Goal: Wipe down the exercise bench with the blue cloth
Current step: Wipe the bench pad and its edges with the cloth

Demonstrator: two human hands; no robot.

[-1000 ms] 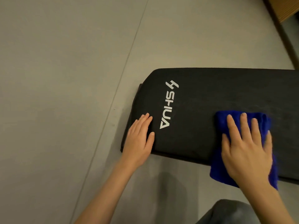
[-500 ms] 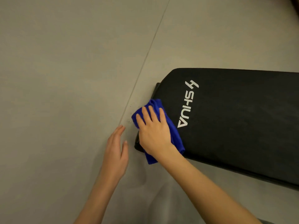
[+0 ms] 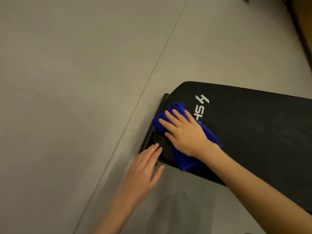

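The black padded exercise bench (image 3: 253, 132) with a white logo runs from the middle to the right edge. A folded blue cloth (image 3: 185, 159) lies on its left end, partly draped over the near edge. My right hand (image 3: 184, 132) presses flat on the cloth, fingers spread toward the bench's end. My left hand (image 3: 145, 169) is open beside the near left corner of the bench, fingertips touching the pad's end, holding nothing. The cloth and my right hand cover part of the logo.
Grey floor (image 3: 67, 81) with a thin seam line running diagonally past the bench's left end. A dark baseboard and a wooden surface (image 3: 302, 22) are at the top right corner.
My right hand swept the cloth from the bench's right part to its left end. My left hand lifted off the pad, hovered over the floor, then came back to the bench's near corner.
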